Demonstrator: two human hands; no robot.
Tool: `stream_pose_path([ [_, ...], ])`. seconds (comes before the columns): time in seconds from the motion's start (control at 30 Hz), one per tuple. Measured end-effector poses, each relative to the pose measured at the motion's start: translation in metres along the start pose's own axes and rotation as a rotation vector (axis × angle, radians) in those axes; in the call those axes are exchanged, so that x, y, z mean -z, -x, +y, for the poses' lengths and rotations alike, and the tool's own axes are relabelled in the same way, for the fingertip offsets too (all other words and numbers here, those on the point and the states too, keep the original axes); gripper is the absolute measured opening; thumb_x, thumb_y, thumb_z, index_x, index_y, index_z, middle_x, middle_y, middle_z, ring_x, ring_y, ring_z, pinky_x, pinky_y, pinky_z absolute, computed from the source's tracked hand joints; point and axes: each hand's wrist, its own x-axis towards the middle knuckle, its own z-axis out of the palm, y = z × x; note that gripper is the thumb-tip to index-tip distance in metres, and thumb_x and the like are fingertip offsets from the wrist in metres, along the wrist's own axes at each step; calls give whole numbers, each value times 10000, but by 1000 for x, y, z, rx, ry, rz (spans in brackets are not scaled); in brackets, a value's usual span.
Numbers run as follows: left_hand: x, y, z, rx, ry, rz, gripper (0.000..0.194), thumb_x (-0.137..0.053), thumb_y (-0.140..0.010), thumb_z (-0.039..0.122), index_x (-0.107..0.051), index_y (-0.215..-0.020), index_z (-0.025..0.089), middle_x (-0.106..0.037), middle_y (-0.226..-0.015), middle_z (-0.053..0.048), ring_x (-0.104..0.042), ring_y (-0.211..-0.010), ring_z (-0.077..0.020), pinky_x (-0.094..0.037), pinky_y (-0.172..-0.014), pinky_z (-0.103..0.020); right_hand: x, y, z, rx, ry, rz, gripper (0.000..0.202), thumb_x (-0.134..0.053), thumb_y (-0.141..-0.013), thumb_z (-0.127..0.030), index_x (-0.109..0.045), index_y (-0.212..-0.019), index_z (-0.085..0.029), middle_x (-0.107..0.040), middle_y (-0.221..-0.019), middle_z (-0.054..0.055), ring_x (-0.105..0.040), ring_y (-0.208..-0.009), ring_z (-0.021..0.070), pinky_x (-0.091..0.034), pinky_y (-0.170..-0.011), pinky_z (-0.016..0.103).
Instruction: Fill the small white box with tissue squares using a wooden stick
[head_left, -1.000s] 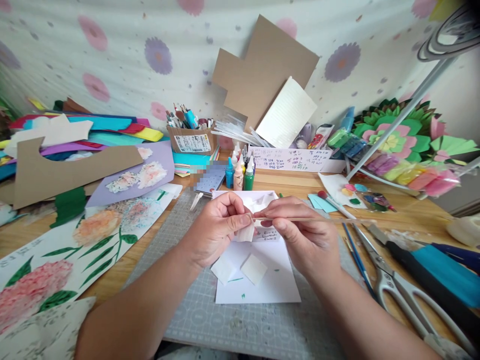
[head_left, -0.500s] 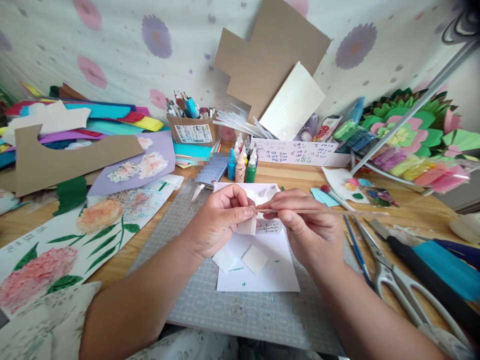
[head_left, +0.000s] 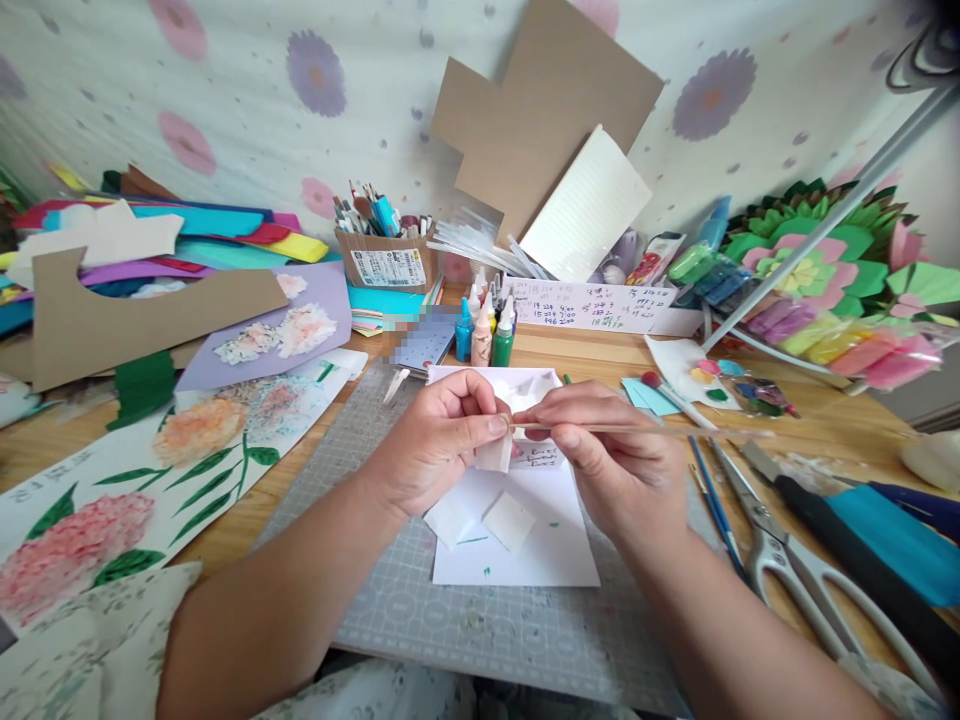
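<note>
My left hand (head_left: 442, 435) pinches a small white paper piece (head_left: 494, 453) that hangs below its thumb. Between the fingers of my right hand (head_left: 615, 450) lies a thin stick (head_left: 637, 429), nearly level, its left end touching the paper at my left fingertips. Two white squares (head_left: 509, 520) rest on a white sheet (head_left: 525, 567) under my hands. Behind them stands a white box (head_left: 495, 374), partly hidden by my fingers. The sheet lies on a grey cutting mat (head_left: 480, 625).
Paint bottles (head_left: 502, 335) stand behind the box. At the right lie scissors (head_left: 772, 550), brushes (head_left: 712, 500) and a black-handled tool (head_left: 847, 560). Flower paintings (head_left: 202, 430) and coloured sheets (head_left: 217, 222) cover the left side. A lamp arm (head_left: 825, 225) crosses the right.
The stick has turned slightly in my right hand, its far end a little lower. My left hand keeps its hold on the paper.
</note>
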Motion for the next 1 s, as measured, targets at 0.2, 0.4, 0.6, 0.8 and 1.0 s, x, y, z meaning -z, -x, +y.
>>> stream_pose_path([
  [0.2,1,0,1,-5,-4,3,290,-846,-636,172,-560,-673,146,-625,-665,33,-632,-614,-108,-510,-572,-216,0,-1,0,18,9,-25,188,-663,-867,-149,-760,-952,-287,-778,-867,13,-691,-857,190,-553,-788,385],
  [0.4,2,1,1,-7,-46,48,279,-846,-636,191,-574,-682,146,-626,-672,29,-606,-611,-98,-465,-581,-213,1,-2,0,38,11,-33,196,-664,-859,-111,-762,-945,-258,-774,-867,20,-688,-858,174,-543,-790,358],
  [0.6,2,0,1,2,-52,54,288,-855,-620,207,-577,-673,151,-616,-658,33,-591,-610,-98,-441,-587,-217,0,-1,0,34,-15,-30,196,-663,-861,-113,-759,-956,-255,-775,-878,23,-686,-877,178,-535,-806,362],
  [0.8,2,1,2,6,-59,70,296,-861,-605,218,-579,-665,153,-601,-648,35,-575,-614,-95,-424,-590,-216,0,-2,0,47,17,-46,178,-664,-861,-118,-757,-945,-244,-774,-873,28,-689,-861,175,-541,-796,356],
  [1.0,2,1,1,-2,-66,76,284,-855,-610,209,-584,-674,158,-601,-648,36,-573,-616,-97,-419,-593,-220,0,-3,-1,68,43,-50,182,-665,-853,-103,-752,-940,-237,-770,-861,28,-692,-861,173,-551,-795,351],
])
